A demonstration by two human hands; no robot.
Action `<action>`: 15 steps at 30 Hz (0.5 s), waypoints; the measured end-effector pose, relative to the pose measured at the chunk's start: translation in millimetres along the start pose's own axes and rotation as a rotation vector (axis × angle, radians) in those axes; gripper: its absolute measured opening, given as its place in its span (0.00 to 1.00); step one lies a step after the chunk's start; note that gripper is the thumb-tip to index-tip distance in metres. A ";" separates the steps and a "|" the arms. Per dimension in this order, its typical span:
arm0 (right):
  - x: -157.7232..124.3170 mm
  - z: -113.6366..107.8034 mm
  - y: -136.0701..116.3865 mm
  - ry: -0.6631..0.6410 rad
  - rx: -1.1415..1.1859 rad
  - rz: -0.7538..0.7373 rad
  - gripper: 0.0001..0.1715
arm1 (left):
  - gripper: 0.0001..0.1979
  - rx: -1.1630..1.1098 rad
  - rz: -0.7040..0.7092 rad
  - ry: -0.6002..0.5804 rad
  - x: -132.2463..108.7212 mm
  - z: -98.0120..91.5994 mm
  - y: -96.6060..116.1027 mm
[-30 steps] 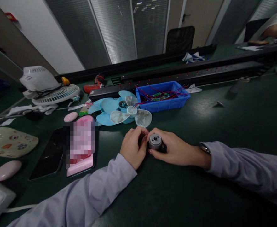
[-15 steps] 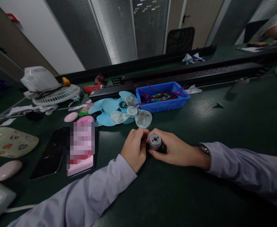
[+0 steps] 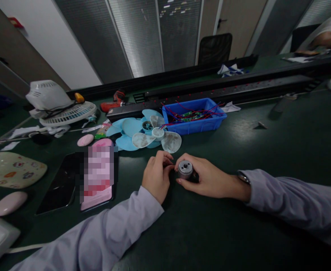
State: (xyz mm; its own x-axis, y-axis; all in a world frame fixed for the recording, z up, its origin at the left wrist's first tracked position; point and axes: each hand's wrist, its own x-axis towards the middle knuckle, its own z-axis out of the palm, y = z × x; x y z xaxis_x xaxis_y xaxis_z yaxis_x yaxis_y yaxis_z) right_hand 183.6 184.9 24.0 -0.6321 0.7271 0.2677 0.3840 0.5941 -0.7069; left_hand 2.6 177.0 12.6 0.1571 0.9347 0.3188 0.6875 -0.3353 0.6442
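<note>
A small cylindrical metal motor (image 3: 185, 170) stands on the dark green table, its round end face with a dark centre and small holes turned up. The thumb and fingers of my right hand (image 3: 207, 177) are wrapped around its side. Just left of it is my left hand (image 3: 157, 177), fingers curled and thumb tip drawn toward the fingertips beside the motor. Whether anything small sits between those fingertips is hidden. Beyond my hands lie a grey-white fan blade (image 3: 171, 141) and light blue fan blades (image 3: 124, 142), partly stacked.
A blue bin (image 3: 195, 127) of wired circuit boards stands behind the blades. Left are a phone with a lit screen (image 3: 97, 199), a dark phone (image 3: 58, 188), a white fan (image 3: 51, 96) and a red drill (image 3: 111, 105). Another person's arm (image 3: 327, 38) shows at far right.
My left hand has drawn back slightly to the left, leaving a wider gap beside the motor. The right hand keeps its grip in nearly the same place.
</note>
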 end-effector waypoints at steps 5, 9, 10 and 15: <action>0.7 0.6 1.0 0.005 0.000 0.001 0.15 | 0.10 -0.250 -0.013 0.168 1.6 2.2 -1.9; 0.3 0.9 2.0 0.001 -0.002 -0.015 0.14 | 0.11 -0.502 0.118 0.337 -0.6 6.8 5.5; 0.2 1.0 2.3 0.001 -0.006 -0.020 0.14 | 0.11 -0.545 0.159 0.358 -1.7 8.0 8.3; -0.3 2.6 4.6 0.021 -0.025 -0.036 0.13 | 0.17 -0.613 0.349 0.404 -5.7 13.2 16.1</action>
State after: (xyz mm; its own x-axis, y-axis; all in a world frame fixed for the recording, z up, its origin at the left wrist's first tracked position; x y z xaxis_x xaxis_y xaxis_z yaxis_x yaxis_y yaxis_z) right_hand 183.8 186.5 19.0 -0.6316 0.7120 0.3069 0.3776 0.6282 -0.6803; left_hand 22.1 167.8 12.0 -0.0577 0.6890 0.7225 0.1167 -0.7141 0.6903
